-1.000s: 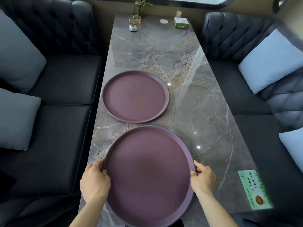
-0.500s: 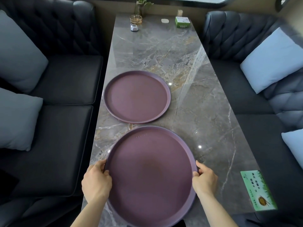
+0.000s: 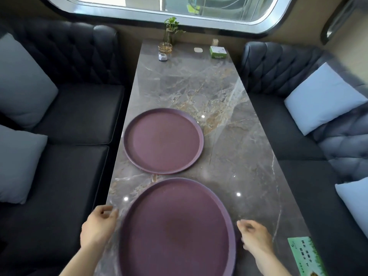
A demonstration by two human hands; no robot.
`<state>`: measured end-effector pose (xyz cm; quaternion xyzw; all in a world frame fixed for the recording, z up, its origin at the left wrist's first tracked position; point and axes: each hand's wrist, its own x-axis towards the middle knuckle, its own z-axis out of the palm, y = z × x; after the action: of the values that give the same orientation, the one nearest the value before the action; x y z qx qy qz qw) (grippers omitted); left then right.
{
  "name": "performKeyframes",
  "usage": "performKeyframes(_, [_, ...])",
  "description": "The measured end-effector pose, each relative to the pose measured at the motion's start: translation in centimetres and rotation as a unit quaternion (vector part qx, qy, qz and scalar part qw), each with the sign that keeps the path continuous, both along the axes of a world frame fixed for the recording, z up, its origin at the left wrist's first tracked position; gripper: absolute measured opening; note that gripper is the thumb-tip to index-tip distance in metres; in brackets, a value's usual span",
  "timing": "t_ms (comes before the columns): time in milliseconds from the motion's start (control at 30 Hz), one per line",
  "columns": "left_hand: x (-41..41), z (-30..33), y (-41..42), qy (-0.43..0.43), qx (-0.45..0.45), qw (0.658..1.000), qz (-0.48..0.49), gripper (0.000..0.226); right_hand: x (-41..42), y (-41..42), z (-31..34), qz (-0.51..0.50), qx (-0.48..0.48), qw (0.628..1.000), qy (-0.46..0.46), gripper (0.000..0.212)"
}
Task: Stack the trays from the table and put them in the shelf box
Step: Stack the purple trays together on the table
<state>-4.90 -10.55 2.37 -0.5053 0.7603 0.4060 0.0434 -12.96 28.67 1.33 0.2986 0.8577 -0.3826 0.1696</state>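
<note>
**booth_guy:** Marble table (image 3: 229, 136) between two dark sofas, window at the far end. So what's going on with the hands here?

**traywatcher:** Neither one is holding anything, as far as I can see. Left hand (image 3: 98, 229) sits just beside the left rim of the near tray (image 3: 177, 230), fingers loosely curled and a bit blurred, not closed on the rim. Right hand (image 3: 254, 236) is the same on the right side, curled and just off the edge. The near tray lies flat at the near end of the table. The far tray (image 3: 163, 141) lies flat just beyond it, with a thin strip of marble between them.

**booth_guy:** So which step is this?

**traywatcher:** My guess is stacking hasn't really begun, since both trays sit side by side. The next move needs a grip on both sides of one tray, a lift, then setting it squarely on the other.

**booth_guy:** Anything in them? And the shelf box?

**traywatcher:** Both trays look empty. No shelf box in view. At the far end there's just a small plant (image 3: 172, 29) in glass and a green box (image 3: 218, 52).
</note>
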Motion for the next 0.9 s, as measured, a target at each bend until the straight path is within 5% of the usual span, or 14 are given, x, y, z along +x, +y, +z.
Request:
performKeyframes(167, [-6.6, 0.1, 0.5, 0.070, 0.034, 0.996, 0.051, 0.026, -7.9, -2.3, 0.6, -0.006, -0.089, 0.996, 0.023, 0.008])
performKeyframes(367, [-15.3, -1.9, 0.0, 0.076, 0.057, 0.990, 0.104, 0.052, -18.7, -8.8, 0.1, 0.042, -0.176, 0.983, 0.019, 0.006])
performKeyframes(600, [-21.5, -4.1, -2.1, 0.071, 0.037, 0.981, 0.179, 0.081, -27.5, -14.0, -1.7, 0.050, -0.191, 0.978, 0.064, 0.053])
performKeyframes(733, [-22.4, -5.1, -2.8, 0.060, 0.012, 0.984, 0.168, 0.041, -29.7, -15.8, -2.2, 0.050, -0.233, 0.969, 0.059, 0.064])
performKeyframes(900, [-21.7, -4.6, -3.0, 0.065, -0.014, 0.987, 0.150, 0.042, -30.0, -15.9, -2.0, 0.013, -0.223, 0.973, 0.051, 0.065])
